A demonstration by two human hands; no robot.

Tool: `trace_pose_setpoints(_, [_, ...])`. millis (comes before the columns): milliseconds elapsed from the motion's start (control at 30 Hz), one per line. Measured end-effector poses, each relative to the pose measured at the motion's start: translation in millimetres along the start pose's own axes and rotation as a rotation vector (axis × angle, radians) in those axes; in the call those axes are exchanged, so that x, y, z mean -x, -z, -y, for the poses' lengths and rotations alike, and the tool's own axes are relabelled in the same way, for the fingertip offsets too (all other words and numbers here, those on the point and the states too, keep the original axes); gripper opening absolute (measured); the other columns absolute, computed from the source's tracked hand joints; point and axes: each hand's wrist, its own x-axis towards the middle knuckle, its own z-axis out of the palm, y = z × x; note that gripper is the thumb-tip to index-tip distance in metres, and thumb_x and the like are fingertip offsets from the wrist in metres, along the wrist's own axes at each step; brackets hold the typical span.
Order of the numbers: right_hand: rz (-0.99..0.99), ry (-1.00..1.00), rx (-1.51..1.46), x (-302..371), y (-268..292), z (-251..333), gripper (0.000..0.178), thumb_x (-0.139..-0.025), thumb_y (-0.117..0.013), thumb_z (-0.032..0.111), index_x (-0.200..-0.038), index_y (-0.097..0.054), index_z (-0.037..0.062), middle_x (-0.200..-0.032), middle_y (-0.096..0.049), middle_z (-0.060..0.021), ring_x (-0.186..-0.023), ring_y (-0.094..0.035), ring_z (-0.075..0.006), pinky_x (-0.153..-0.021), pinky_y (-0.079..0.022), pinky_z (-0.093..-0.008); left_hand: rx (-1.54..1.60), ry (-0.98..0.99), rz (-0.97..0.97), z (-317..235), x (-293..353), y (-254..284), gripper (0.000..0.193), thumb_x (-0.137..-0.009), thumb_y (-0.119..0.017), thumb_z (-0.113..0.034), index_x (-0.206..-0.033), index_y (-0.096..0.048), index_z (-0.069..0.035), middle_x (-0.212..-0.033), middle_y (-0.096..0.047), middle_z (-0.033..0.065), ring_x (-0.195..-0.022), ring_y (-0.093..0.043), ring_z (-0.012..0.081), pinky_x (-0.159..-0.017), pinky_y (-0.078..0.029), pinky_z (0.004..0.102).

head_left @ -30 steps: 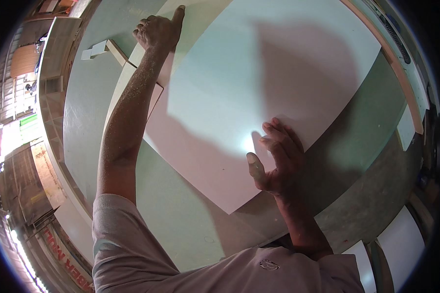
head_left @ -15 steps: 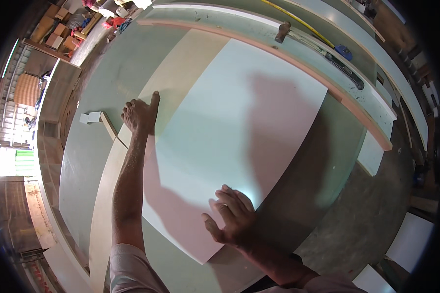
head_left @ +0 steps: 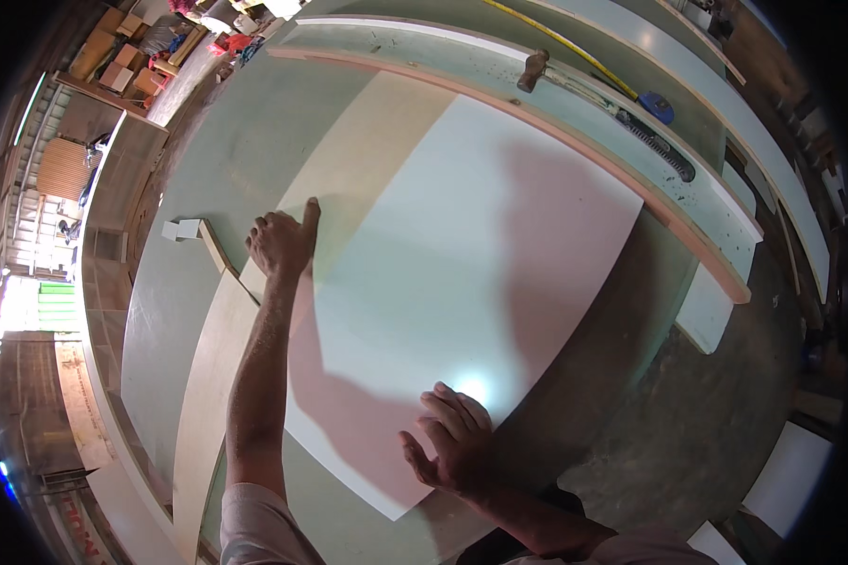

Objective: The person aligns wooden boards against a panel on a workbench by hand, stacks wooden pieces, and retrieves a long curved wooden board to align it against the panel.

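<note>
A large white sheet (head_left: pixel 424 254) lies on the greenish worktop beside a long beige wooden board (head_left: pixel 334 169). My left hand (head_left: pixel 281 243) rests on this board near the sheet's left edge, thumb stretched forward and fingers spread. My right hand (head_left: pixel 454 441) is over the sheet's near right part, its fingers apart and nothing in them. Whether its palm touches the sheet is hard to tell. Shadows from my body fall across the sheet. A long reddish wooden strip (head_left: pixel 575 137) runs along the sheet's far edge.
Behind the strip lie a hammer (head_left: pixel 534 71), a dark utility knife (head_left: pixel 669 155) and a yellow tape measure with a blue case (head_left: pixel 656 106). A small angled wooden piece (head_left: pixel 219 250) with a white end sits left of my left hand. White offcuts (head_left: pixel 790 471) stand at the right.
The whole view has shifted a little, so the sheet and strip appear slightly lower. My left hand stays on the board, and my right hand is slightly lower in the picture.
</note>
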Motion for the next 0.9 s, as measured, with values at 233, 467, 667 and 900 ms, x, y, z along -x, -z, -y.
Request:
trace_pose_setpoints(233, [0.045, -0.027, 0.033, 47, 48, -6, 0.021, -0.086, -0.075, 0.024, -0.092, -0.066, 0.0057, -0.117, -0.068, -0.0147, -0.118, -0.065, -0.0338, -0.100, -0.049, -0.0469, -0.071, -0.067, -0.032, -31, 56, 12, 0.088, -0.092, -0.047, -0.075, -0.102, -0.070, 0.010, -0.098, -0.068, 0.0230, -0.097, -0.064, 0.0382, -0.095, -0.044, 0.0474])
trace_pose_setpoints(467, [0.059, -0.033, 0.046, 99, 102, -14, 0.019, -0.087, -0.073, 0.024, -0.092, -0.067, 0.0060, -0.117, -0.068, -0.0151, -0.120, -0.064, -0.0351, -0.101, -0.048, -0.0488, -0.086, -0.093, -0.031, -63, 122, 28, 0.092, -0.095, -0.043, -0.074, -0.114, -0.066, 0.014, -0.104, -0.066, 0.0271, -0.099, -0.061, 0.0397, -0.096, -0.042, 0.0465])
trace_pose_setpoints(667, [0.088, 0.000, 0.079, 133, 125, -12, 0.026, -0.092, -0.062, 0.024, -0.105, -0.070, 0.0017, -0.120, -0.069, -0.0166, -0.122, -0.063, -0.0357, -0.104, -0.045, -0.0502, -0.017, -0.070, 0.065, -79, 163, 47, 0.098, -0.094, -0.049, -0.072, -0.120, -0.058, 0.022, -0.110, -0.062, 0.0295, -0.110, -0.055, 0.0392, -0.101, -0.037, 0.0508])
trace_pose_setpoints(900, [0.053, -0.007, 0.202, 135, 111, -10, 0.029, -0.099, -0.055, 0.021, -0.108, -0.073, 0.0008, -0.123, -0.070, -0.0153, -0.122, -0.063, -0.0347, -0.106, -0.044, -0.0486, 0.139, -0.031, 0.052, -71, 163, 52, 0.088, -0.093, -0.051, -0.069, -0.110, -0.062, 0.017, -0.105, -0.060, 0.0238, -0.105, -0.054, 0.0348, -0.101, -0.035, 0.0482])
